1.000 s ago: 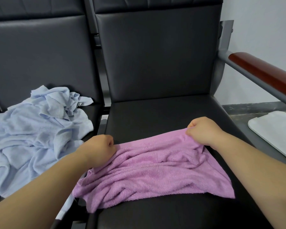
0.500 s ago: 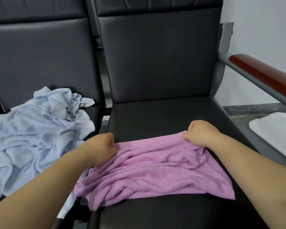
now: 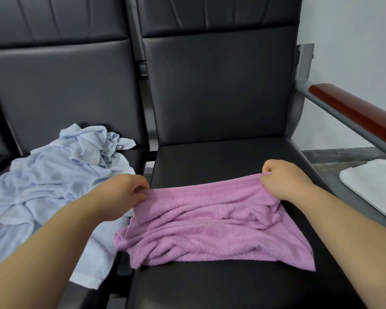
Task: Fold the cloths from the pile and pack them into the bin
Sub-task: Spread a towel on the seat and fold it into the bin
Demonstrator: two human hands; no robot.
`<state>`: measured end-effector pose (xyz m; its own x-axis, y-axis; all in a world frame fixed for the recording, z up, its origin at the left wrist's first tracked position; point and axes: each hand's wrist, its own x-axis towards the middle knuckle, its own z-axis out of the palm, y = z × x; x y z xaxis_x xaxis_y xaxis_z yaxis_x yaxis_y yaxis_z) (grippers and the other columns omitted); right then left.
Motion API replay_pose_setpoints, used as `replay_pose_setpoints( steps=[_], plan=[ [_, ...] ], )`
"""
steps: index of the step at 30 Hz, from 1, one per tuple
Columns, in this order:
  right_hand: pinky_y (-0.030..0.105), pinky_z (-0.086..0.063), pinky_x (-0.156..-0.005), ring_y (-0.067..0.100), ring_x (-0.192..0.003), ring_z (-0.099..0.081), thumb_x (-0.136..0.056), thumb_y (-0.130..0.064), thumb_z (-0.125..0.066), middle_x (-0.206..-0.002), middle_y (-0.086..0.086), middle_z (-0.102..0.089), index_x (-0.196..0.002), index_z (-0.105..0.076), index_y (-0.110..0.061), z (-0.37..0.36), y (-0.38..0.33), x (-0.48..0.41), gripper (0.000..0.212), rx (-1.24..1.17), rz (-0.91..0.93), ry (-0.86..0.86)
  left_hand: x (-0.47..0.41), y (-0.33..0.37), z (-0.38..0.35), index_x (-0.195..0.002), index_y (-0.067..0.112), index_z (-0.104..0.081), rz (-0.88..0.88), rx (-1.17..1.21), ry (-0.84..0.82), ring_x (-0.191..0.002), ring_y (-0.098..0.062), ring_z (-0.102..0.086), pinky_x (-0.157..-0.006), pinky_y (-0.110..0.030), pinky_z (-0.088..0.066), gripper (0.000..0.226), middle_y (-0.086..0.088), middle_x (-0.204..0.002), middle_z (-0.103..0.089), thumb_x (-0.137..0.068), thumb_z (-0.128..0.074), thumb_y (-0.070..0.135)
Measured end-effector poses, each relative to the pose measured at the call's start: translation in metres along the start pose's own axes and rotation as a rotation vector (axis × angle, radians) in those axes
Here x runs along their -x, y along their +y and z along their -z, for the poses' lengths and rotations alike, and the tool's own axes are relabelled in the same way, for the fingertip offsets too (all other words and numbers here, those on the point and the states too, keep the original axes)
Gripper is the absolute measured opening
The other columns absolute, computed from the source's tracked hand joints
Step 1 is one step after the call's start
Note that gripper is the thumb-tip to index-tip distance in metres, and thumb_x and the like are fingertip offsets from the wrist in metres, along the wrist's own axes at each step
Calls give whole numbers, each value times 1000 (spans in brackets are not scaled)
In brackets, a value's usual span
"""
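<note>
Both hands grasp the far edge of the pink cloth. The left hand pinches its left corner between thumb and curled fingers, and the right hand clenches around its right corner. The pink cloth lies on the front half of the seat. Its far edge is lifted a little off the seat and drawn almost straight between the hands, and the rest lies wrinkled toward the seat's front edge. The pile of blue cloths sits left of the seat, on the neighbouring one (one blue end hangs down in the gap beside the seat).

I judge the step in hand to be spreading the cloth flat before the first fold. To do it well, the two corners should be pulled apart with equal force, so the edge does not sag. Then the cloth should be laid down and smoothed, because the wrinkles in its middle would otherwise be shut into the fold. The near edge lies crooked, so it needs squaring too.

Both forearms reach forward over the seat's front edge, low above it, with the backs of the hands up and the wrists nearly level. A flat white thing lies right of the seat; whether it belongs to the bin I cannot tell.
</note>
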<state>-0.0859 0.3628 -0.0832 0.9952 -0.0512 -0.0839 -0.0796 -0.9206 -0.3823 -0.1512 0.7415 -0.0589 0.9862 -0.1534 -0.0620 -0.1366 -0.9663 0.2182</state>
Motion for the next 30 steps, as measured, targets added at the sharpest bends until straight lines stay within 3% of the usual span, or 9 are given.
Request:
replay_pose_setpoints(
  steps=[3, 8, 13, 16, 18, 22, 24, 27, 30],
  plan=[
    [36, -52, -70, 22, -80, -62, -96, -13, -47, -87, 1, -66, -84, -65, -20, 3, 1, 7, 22, 39, 15, -13, 3, -4, 1, -87, 33, -59, 12, -49, 7, -68, -2, -52, -57, -15, -33, 19, 12, -74, -59, -97, -60, 17],
    [36, -49, -60, 30, -76, -66, -92, -9, -52, -77, 11, -69, -73, -67, -11, 5, 5, 16, 25, 24, -5, -11, 7, -2, 5, -110, 28, -69, 73, -144, 54, -86, -14, -61, -77, -34, -53, 31, 8, -93, -67, -99, -48, 9],
    [38, -52, -63, 27, -70, -63, -94, -12, -54, -78, 11, -70, -80, -72, -7, 8, 10, 24, 24, 1, -19, -5, 9, 10, 10, -108, 26, -70, 98, -242, 84, -80, -14, -58, -53, -19, -35, 38, 7, -90, -65, -96, -44, 2],
    [40, -58, -72, 28, -81, -68, -93, -11, -55, -83, 7, -74, -85, -79, -14, 12, 10, 29, 25, -80, -40, -7, 12, 21, 12, -88, 24, -65, 188, -234, 64, -76, -16, -56, -49, -22, -31, 27, 7, -76, -59, -91, -47, 4],
    [41, -58, -73, 30, -83, -68, -91, -6, -56, -87, 10, -75, -89, -80, -11, 12, 8, 28, 25, -193, -98, -15, 13, 24, 13, -84, 22, -65, 248, -157, 119, -75, -16, -58, -49, -24, -34, 16, 6, -76, -62, -86, -55, 11],
    [27, -36, -46, 18, -57, -46, -85, -1, -63, -73, 11, -57, -99, -77, -2, 12, 3, 30, 20, -768, -421, -32, 15, 23, 7, -77, 18, -66, 373, 32, 230, -69, -17, -59, -51, -25, -39, 10, 2, -71, -66, -84, -59, 17],
    [20, -35, -42, 12, -56, -47, -90, 1, -62, -71, 7, -56, -95, -73, -3, 15, -4, 31, 12, -999, -499, -53, 11, 24, 4, -69, 14, -66, 453, 218, 336, -66, -21, -61, -54, -27, -43, 17, 0, -63, -67, -84, -58, 14],
    [25, -58, -70, 15, -77, -68, -97, 1, -62, -89, 9, -72, -103, -73, -8, 28, -23, 33, 14, -1225, -376, 24, 1, 27, 8, -71, 7, -65, 528, 738, 523, -62, -26, -63, -59, -29, -50, 24, -3, -56, -66, -89, -50, 5],
    [35, -58, -92, 20, -100, -72, -100, -5, -62, -103, 7, -77, -98, -77, -21, 53, -39, 34, 22, -1304, -171, 203, -11, 35, 26, -87, 8, -68, 395, 1042, 661, -74, -23, -74, -75, -36, -60, 26, -8, -74, -74, -94, -45, -1]
  ],
)
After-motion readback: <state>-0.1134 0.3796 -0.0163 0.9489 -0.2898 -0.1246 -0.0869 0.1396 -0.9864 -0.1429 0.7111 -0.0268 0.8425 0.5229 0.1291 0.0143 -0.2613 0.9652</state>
